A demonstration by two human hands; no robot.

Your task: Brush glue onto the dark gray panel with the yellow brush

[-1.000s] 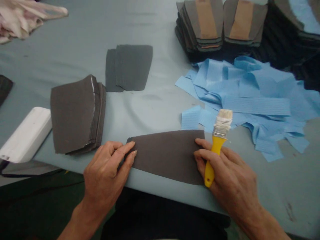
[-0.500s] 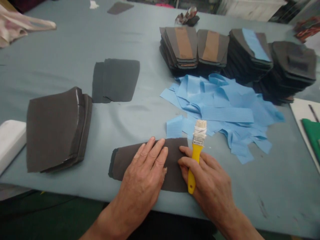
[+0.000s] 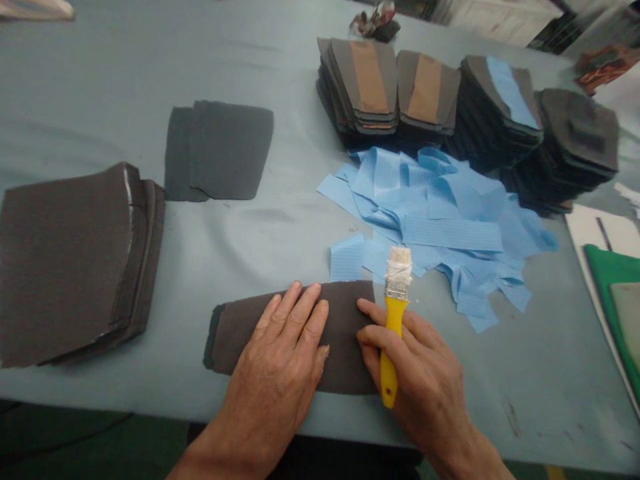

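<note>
Dark grey fabric (image 3: pixel 240 330), yellow-handled brush (image 3: pixel 391 333) with pale bristles, ribbed light-blue strips (image 3: pixel 440 213), grey-blue table (image 3: pixel 100 73).

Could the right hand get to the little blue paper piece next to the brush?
Probably yes. The right hand lies beside the yellow brush, and the small blue piece sits just past the dark fabric piece, with nothing standing in between.
</note>
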